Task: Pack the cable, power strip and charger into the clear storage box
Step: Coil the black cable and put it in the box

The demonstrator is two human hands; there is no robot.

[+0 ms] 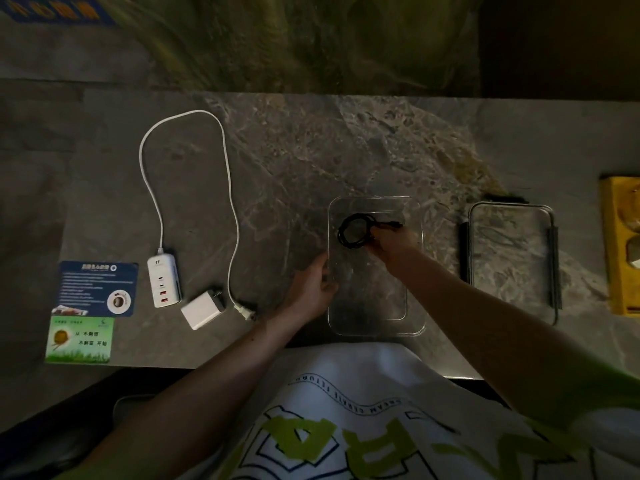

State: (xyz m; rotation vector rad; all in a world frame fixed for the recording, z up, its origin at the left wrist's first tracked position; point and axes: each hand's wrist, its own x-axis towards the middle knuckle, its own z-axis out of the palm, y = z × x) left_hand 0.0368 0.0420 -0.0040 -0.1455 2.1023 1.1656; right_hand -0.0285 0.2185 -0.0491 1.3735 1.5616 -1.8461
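Note:
The clear storage box [414, 327] sits open on the marble table in front of me. My right hand [393, 241] is inside it at the far end, holding a coiled black cable [353, 230]. My left hand [311, 284] grips the box's left wall. To the left lies the white power strip [163, 281], its long white cord [227, 174] looping away and ending in a plug [245, 310]. A white charger [202, 310] rests between the strip and that plug.
The box's clear lid [512, 258] lies to the right, with a yellow package [621, 247] beyond it at the table's right edge. A blue card [97, 287] and a green card [79, 339] sit at the left. The table's near edge runs just above my lap.

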